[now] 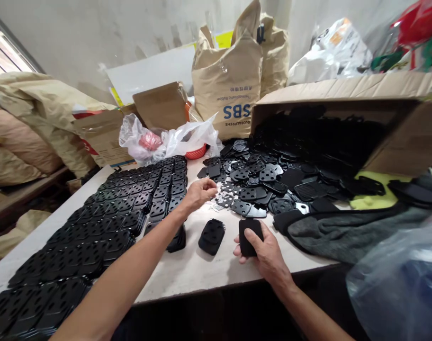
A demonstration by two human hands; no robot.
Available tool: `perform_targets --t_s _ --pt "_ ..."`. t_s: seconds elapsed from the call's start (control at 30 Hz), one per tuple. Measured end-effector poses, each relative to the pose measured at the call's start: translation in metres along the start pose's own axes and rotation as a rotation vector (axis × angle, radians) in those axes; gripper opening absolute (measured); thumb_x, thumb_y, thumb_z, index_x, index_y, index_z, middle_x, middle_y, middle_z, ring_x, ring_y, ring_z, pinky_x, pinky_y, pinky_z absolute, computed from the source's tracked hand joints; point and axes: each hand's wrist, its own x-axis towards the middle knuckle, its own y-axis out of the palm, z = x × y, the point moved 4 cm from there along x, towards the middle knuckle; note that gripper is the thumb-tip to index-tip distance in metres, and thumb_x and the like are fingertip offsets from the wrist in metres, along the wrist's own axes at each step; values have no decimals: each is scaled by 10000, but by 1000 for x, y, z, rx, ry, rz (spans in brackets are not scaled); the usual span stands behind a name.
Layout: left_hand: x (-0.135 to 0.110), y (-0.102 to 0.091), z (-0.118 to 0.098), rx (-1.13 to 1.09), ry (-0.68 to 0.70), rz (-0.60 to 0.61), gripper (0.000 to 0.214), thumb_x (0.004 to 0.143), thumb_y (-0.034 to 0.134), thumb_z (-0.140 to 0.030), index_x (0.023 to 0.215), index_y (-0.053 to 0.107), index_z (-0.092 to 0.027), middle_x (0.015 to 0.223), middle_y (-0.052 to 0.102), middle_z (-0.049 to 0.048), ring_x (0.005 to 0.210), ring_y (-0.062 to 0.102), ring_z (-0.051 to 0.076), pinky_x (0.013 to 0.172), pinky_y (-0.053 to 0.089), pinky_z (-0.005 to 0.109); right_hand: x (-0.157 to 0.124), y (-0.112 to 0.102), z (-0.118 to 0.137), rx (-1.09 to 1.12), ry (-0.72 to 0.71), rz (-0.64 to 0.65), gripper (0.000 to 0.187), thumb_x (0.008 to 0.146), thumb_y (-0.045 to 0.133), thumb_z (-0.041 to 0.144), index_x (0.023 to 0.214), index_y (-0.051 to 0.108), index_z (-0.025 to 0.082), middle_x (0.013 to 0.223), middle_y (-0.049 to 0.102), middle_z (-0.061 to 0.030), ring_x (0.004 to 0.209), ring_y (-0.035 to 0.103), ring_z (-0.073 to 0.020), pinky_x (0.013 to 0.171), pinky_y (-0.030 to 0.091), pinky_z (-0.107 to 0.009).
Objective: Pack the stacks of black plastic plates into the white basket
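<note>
Gripping a black pad (250, 225) in the right hand (269, 249) above the tabletop (191, 272), curling the left hand (201, 192) beside the loose pile (249, 177) (impossible to tell if pinching anything), perhaps risking toppling stacks (120, 196) by lowering the left forearm (130, 277)

The held black pad (246, 228) looks smooth and dull. The open box (408, 142) is cardboard, and the plastic bag (397, 284) looks shiny
</note>
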Motion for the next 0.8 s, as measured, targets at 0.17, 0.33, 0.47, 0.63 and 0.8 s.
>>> perform_targets --t_s 0.17,0.33,0.47,0.63,0.8 --pt "-62 34 -34 -580 39 219 112 733 639 -244 804 636 -157 692 622 -16 635 584 94 585 452 190 -2 3 1 42 24 114 461 794 701 550 981 499 180 720 719 -31 480 677 -161 342 504 -200" --pt "-80 46 -37 -645 24 193 67 731 620 -204 750 656 -151 669 621 -17 617 549 80 612 457 193 -2 3 -1 40 28 159 450 824 674 527 1049 506 175 754 726 -43 515 694 -174 375 522 -215" --pt "-78 46 -35 -653 31 203 59 720 605 -180 730 656 -152 659 624 -18 596 545 81 607 467 197 -3 3 -1 4 19 187 418 836 662 523 1021 519 176 747 725 -36 508 688 -167 373 520 -213" --pt "-82 46 -34 -539 75 118 87 734 581 -156 711 664 -159 663 650 -6 603 575 98 595 475 201 -6 6 2 -75 17 190 435 832 654 541 1009 508 172 688 704 -20 510 690 -184 358 518 -222" --pt "-90 47 -42 -279 192 -48 149 742 556 -102 736 688 -172 659 659 -3 609 579 101 572 434 190 -8 7 6 -152 -46 148 445 820 639 575 972 508 178 677 691 -17 506 690 -200 344 524 -248"
